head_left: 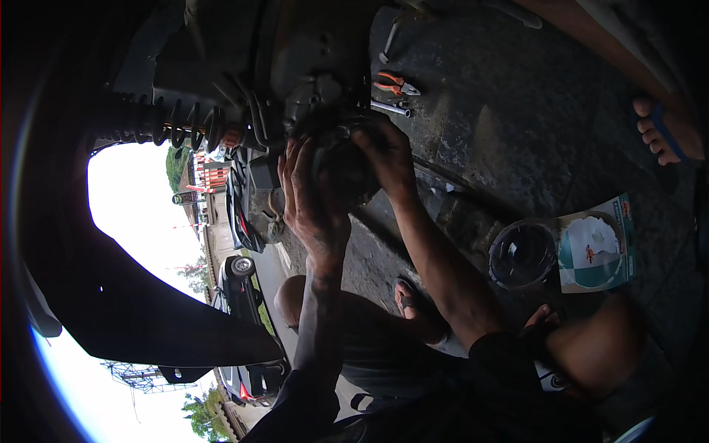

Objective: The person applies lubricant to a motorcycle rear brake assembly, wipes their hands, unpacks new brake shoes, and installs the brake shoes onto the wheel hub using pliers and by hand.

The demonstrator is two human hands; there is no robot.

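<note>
A dark, rounded mechanical part (343,171) sits at the underside of a motorbike, close to the engine casing (314,92). My left hand (316,214) is curled against its left side, fingers pointing up along it. From the right, my right hand (389,156) grips its upper edge, with the thumb bent over the front. Both hands are closed around this part. Deep shadow hides its exact kind and several right fingertips.
A coil-spring shock absorber (188,127) and black fender (162,303) are at left. Orange-handled pliers (399,84) and a metal rod-like tool (391,108) lie on the floor. A clear plastic shell (521,255) adjoins a printed card (594,251). Another person's sandalled foot (668,136) is at right.
</note>
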